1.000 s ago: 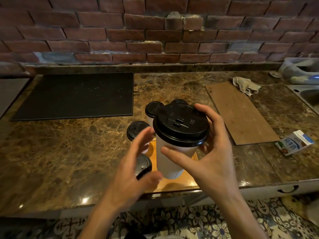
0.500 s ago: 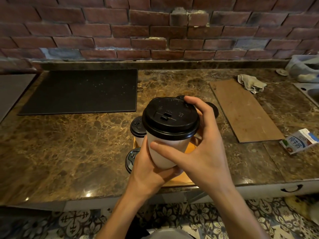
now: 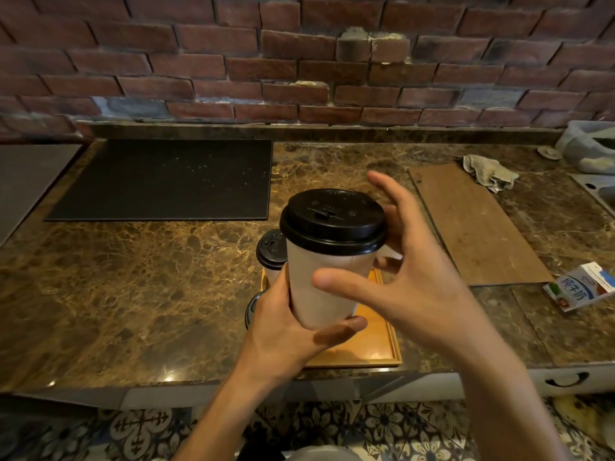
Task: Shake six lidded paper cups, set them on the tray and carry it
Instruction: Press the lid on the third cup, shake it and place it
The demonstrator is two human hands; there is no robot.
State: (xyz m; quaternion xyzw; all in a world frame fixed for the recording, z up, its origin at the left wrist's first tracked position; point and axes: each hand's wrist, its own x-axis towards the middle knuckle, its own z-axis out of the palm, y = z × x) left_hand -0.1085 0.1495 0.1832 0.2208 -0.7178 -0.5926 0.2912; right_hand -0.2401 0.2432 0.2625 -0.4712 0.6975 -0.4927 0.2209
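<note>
A white paper cup (image 3: 319,284) with a black lid is held upright above the orange wooden tray (image 3: 382,331). My left hand (image 3: 286,331) grips the cup's lower part from below and the left. My right hand (image 3: 409,277) hovers just to its right with fingers spread, off the cup. Another lidded cup (image 3: 271,251) stands on the tray behind the held one. A third black lid (image 3: 250,306) peeks out left of my left hand. Other cups are hidden behind the held cup and hands.
The tray sits at the front edge of a brown marble counter (image 3: 133,294). A black mat (image 3: 166,179) lies at the back left, a wooden board (image 3: 472,224) to the right, a rag (image 3: 489,173) behind it, a milk carton (image 3: 580,291) and a sink (image 3: 599,191) at far right.
My right hand has let go of the cup and opened beside it. My left hand has taken hold of the cup's base, and the cup sits slightly higher.
</note>
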